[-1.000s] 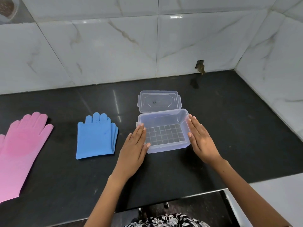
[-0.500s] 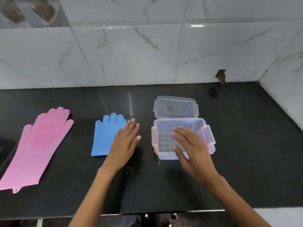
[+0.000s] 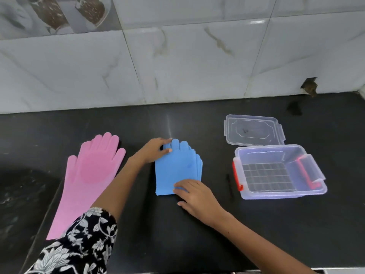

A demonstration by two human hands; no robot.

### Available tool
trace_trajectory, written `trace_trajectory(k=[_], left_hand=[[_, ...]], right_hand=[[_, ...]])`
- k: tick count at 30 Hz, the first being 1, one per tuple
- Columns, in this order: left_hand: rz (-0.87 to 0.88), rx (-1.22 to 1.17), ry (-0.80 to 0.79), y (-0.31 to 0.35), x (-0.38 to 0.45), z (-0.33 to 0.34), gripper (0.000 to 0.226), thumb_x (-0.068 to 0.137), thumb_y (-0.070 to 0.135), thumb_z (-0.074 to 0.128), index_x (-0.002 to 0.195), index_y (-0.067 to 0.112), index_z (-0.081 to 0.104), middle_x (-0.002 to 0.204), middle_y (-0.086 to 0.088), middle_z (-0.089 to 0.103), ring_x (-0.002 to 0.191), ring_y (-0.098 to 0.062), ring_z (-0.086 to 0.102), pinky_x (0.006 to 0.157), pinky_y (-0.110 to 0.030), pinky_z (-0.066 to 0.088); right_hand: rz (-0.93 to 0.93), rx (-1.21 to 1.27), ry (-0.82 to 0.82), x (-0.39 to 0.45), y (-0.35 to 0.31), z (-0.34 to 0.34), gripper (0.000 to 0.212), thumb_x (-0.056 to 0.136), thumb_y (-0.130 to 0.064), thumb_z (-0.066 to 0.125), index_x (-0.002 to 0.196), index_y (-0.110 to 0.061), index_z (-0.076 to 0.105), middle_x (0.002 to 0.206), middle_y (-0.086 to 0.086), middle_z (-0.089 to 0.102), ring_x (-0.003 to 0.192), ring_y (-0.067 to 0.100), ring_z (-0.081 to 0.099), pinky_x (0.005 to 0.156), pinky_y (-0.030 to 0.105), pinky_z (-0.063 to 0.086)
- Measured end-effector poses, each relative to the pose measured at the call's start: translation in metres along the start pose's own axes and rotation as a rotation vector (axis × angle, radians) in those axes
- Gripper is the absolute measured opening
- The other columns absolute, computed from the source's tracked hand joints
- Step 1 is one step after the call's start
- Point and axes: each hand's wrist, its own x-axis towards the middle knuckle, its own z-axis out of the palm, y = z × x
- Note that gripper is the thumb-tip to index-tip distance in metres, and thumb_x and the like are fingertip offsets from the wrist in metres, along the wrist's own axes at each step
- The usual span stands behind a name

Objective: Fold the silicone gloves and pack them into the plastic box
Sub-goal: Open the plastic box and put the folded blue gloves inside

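Observation:
A folded blue silicone glove (image 3: 177, 165) lies on the black counter, fingers pointing away from me. My left hand (image 3: 152, 150) grips its far left corner at the fingertips. My right hand (image 3: 194, 194) rests on its near right corner, fingers curled over the edge. To the left, a pink silicone glove (image 3: 88, 175) lies flat and unfolded. The clear plastic box (image 3: 280, 192) with red latches stands open and empty on the right, apart from both hands. Its clear lid (image 3: 253, 130) lies just behind it.
The black counter (image 3: 197, 234) meets a white marble-tiled wall (image 3: 177, 66) at the back. A sink basin (image 3: 17, 194) lies at the far left, beside the pink glove's cuff. A small hole in the wall (image 3: 310, 87) is at the back right.
Both hands left the plastic box and moved left onto the blue glove. My view has swung left, so the box now sits at the right.

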Motion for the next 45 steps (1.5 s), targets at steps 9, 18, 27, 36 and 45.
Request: trace_trajectory(k=[9,18,27,36,45], left_hand=[[0.094,-0.188,-0.140,-0.006,0.014,-0.009,0.043,0.087,0.019,0.066,0.130,0.020,0.058,0.120,0.003,0.064,0.106,-0.013,0.058,0.089,-0.026,0.045],[-0.436,-0.518,0.027,0.008,-0.045,0.025,0.043,0.074,0.015,0.080,0.104,-0.003,0.053,0.098,-0.012,0.062,0.065,-0.020,0.066,0.059,-0.034,0.059],[-0.522,-0.478,0.186,0.030,-0.096,0.051,0.041,0.084,0.040,0.068,0.092,0.003,0.052,0.097,-0.016,0.062,0.085,-0.032,0.064,0.071,-0.038,0.053],[-0.426,-0.780,0.210,0.026,-0.087,0.055,0.015,0.087,0.019,0.067,0.101,0.022,0.067,0.094,0.007,0.069,0.092,-0.013,0.067,0.080,-0.035,0.058],[-0.308,-0.772,0.207,0.022,-0.089,0.059,0.068,0.077,-0.002,0.071,0.135,0.028,0.052,0.128,0.004,0.051,0.104,-0.006,0.053,0.077,-0.013,0.045]], right_hand=[[0.056,-0.052,0.131,0.007,-0.001,0.018,0.038,0.070,-0.012,0.078,0.106,-0.020,0.069,0.103,-0.003,0.069,0.094,0.014,0.065,0.085,0.025,0.051],[0.436,-0.023,0.200,-0.004,0.047,-0.014,0.035,0.057,0.009,0.078,0.086,-0.010,0.071,0.101,0.012,0.070,0.088,0.031,0.069,0.068,0.035,0.058],[0.828,0.109,0.066,0.016,0.058,-0.017,0.033,0.090,-0.001,0.055,0.119,-0.017,0.062,0.141,0.006,0.049,0.113,0.026,0.060,0.095,0.025,0.048],[0.942,0.306,-0.020,0.013,0.046,-0.020,0.043,0.096,-0.020,0.051,0.139,-0.021,0.045,0.137,0.006,0.054,0.118,0.022,0.056,0.105,0.029,0.041],[0.961,0.377,-0.025,0.014,0.053,-0.025,0.043,0.093,-0.015,0.058,0.135,-0.020,0.051,0.134,0.007,0.055,0.115,0.023,0.057,0.104,0.033,0.043]])
